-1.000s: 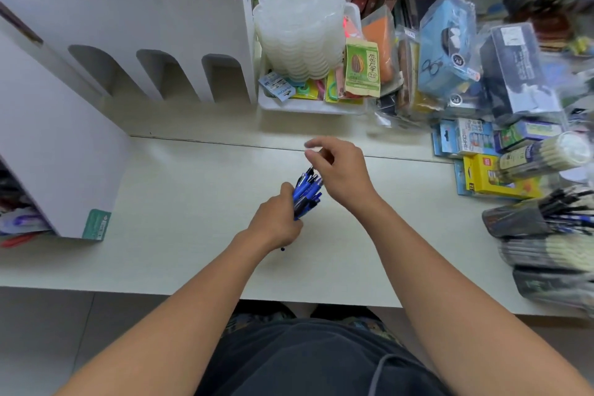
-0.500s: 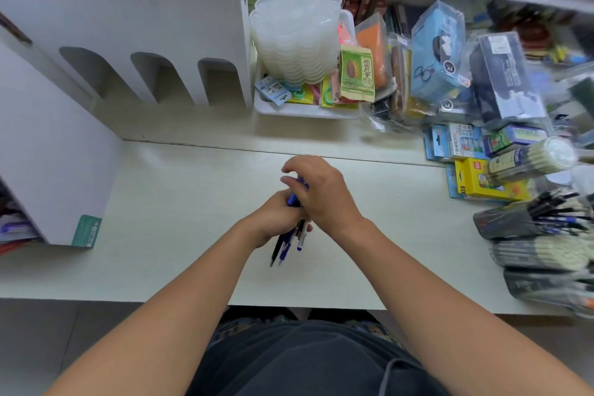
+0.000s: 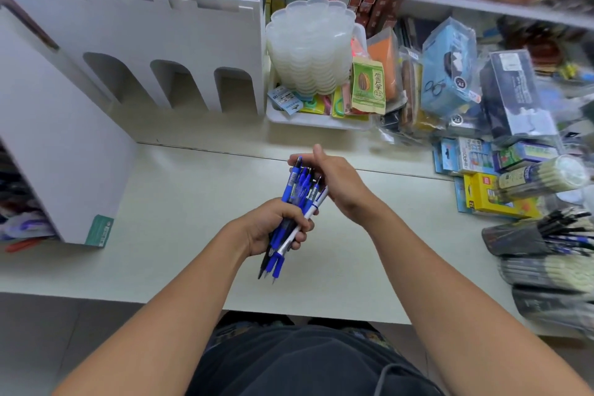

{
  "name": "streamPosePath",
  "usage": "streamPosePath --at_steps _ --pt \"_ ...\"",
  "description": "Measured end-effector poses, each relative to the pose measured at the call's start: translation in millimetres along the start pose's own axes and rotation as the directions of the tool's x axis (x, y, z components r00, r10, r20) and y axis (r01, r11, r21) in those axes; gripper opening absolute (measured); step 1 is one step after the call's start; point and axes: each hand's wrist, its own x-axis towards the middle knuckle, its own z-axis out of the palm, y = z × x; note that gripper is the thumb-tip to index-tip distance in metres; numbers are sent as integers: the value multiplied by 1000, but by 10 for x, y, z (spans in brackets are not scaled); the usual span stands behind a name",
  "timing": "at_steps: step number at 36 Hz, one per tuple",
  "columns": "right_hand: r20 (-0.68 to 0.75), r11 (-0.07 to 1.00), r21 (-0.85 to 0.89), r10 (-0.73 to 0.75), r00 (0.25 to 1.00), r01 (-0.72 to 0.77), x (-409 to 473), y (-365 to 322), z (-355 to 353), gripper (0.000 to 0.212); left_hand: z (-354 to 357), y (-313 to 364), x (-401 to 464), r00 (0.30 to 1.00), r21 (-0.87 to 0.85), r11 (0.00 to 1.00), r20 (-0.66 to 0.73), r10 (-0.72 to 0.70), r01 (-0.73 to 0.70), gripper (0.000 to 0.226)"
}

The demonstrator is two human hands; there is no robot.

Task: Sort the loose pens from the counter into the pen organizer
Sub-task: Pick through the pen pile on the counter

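So your left hand (image 3: 276,225) has the pens (image 3: 297,202) in a full fist, fingers wrapped round the mid-barrels. Bundle's long axis runs near-to-far, tilted a bit right: tips poke out below the fist toward you, clip ends fan out above it, away from you. One white-barrelled pen sits on the right edge of the bundle, the others mostly blue.

Right hand (image 3: 337,183) is cupped against the clip ends, thumb up, fingers curled over the tops. Looks like squaring-up more than a real grip; I can't tell whether it's pinching any single pen.

Bundle is over the middle of the worktop (image 3: 180,202); I can't see any loose pens lying on it.

Organizer (image 3: 154,42) is the white divided unit with arched openings, far-left of your hands, well apart. Its open slots are at the top, further back still. So the move is up, forward and left, on the left hand's own side, and that hand already carries the load. Right hand would have to cross over.

My read: the bundle needs rotating to near vertical before it goes in a slot. Tips currently point at you, so tip-down entry means swinging the clip ends up. Clip ends are splayed, so they may catch on a divider.
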Motion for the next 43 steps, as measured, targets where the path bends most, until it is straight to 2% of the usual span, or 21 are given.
streamPosePath --at_steps 4,7,10,12,14,16,19,24,27,31,32,34,36,37,38,40,41,43 --pt "25 1000 -6 11 1000 -11 -50 46 131 48 -46 -13 -50 999 36 999 -49 5 -3 28" --pt "36 995 -91 -32 999 35 -68 96 158 39 -80 -31 -66 993 56 998 -117 24 -18 18" --pt "-113 997 -53 -62 992 56 -50 119 175 41 -69 -2 -56 952 183 982 -291 98 -45 13" --pt "-262 997 70 2 965 16 -25 144 186 53 -76 27 -42 900 323 944 -389 194 -64 12" --pt "-265 991 129 56 963 -22 -59 173 245 62 -94 42 -40 870 439 896 -413 269 -68 13" --pt "-236 998 42 -43 971 55 -138 187 345 61 -115 33 -33 862 504 861 -408 300 -61 18" --pt "-252 985 -71 -168 953 155 -182 171 419 49 -115 25 -36 862 556 829 -388 326 -63 22" --pt "-175 974 -192 -154 972 119 -200 226 478 53 -93 53 -78 871 498 861 -373 319 -102 13" --pt "-159 979 -170 -142 977 115 -247 290 505 59 -88 47 -123 896 453 885 -340 285 -110 15" --pt "-59 987 -147 -81 995 72 -316 361 563 66 -135 -42 -180 926 410 908 -304 225 -86 14" --pt "-78 992 -93 -91 993 83 -347 357 582 66 -148 -69 -197 929 389 917 -303 212 -82 14" --pt "-237 993 85 -60 970 82 -407 325 624 61 -167 -112 -245 931 304 949 -318 178 -78 12" --pt "-396 969 236 27 918 73 -460 317 652 44 -173 -135 -302 923 207 974 -351 160 -90 9" --pt "-436 969 237 41 899 70 -493 311 661 32 -173 -150 -334 912 171 980 -376 162 -104 9" --pt "-464 984 161 6 886 78 -517 310 660 22 -170 -170 -364 896 156 980 -408 175 -121 10" --pt "-418 988 -87 -155 895 130 -557 276 628 14 -172 -234 -409 843 209 967 -484 234 -148 15" --pt "-326 969 -180 -221 919 169 -567 224 611 13 -172 -266 -432 814 254 954 -513 273 -160 18" --pt "-64 932 -294 -238 969 210 -580 81 628 14 -158 -331 -506 773 321 930 -539 335 -180 21"
